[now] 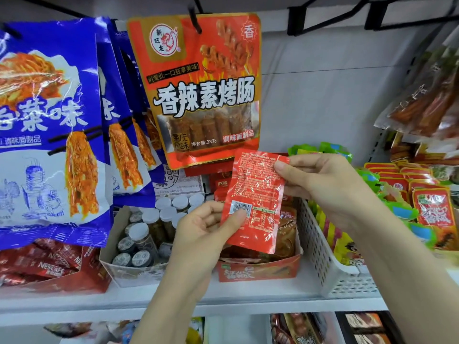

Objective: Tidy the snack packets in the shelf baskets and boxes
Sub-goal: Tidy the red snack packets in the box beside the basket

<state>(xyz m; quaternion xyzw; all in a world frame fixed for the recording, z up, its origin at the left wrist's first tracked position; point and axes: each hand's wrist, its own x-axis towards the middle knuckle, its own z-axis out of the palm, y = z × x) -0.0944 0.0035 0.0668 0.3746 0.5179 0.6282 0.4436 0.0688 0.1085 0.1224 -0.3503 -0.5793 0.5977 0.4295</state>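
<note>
A small red snack packet [255,202] is held up in front of the shelf, its printed back with a barcode facing me. My left hand [206,229] pinches its lower left edge by the barcode. My right hand [320,184] pinches its upper right corner between thumb and fingers. Directly below and behind the packet stands an open red cardboard box [258,270] with more packets of the same sort. To the right a white perforated basket [323,256] holds yellow, green and red packets [432,212].
Blue packets [49,120] and an orange-red sausage-snack packet [201,88] hang from hooks above. A cardboard box of white-capped jars [149,234] stands left of the red box, with a Nescafe sachet box [49,266] further left. A lower shelf shows more packets.
</note>
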